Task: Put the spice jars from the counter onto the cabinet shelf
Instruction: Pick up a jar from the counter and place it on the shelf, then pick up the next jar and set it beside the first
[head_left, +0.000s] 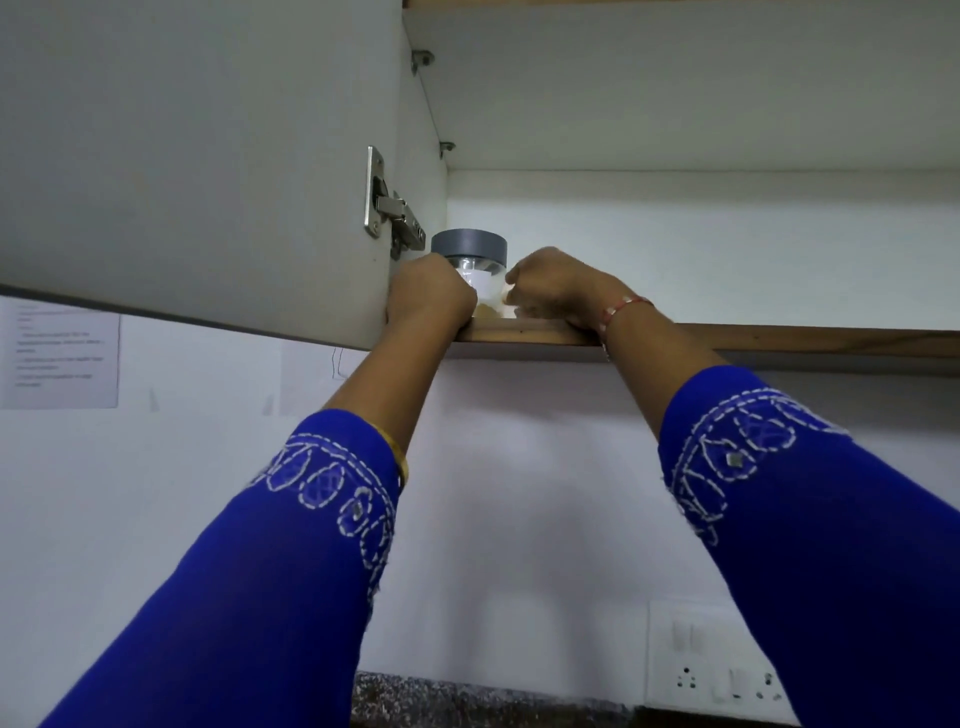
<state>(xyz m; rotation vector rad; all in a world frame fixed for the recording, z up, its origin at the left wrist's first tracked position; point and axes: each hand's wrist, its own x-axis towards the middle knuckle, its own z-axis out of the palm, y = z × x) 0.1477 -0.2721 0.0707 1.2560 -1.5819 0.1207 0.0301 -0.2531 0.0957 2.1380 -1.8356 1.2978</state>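
A clear spice jar (480, 273) with a grey lid stands on the cabinet shelf (727, 338), close to the shelf's left wall. Both arms reach up to it. My left hand (431, 296) grips the jar's left side with curled fingers. My right hand (550, 286) grips its right side, the wrist resting on the shelf's wooden front edge. The jar's lower part is hidden behind the hands and the shelf edge; pale contents show between the hands.
The open cabinet door (197, 156) with its metal hinge (392, 213) hangs at the left, right beside my left hand. A paper sheet (60, 358) is stuck to the wall. A switch and socket panel (717, 660) sits low right, above a strip of dark counter (467, 701).
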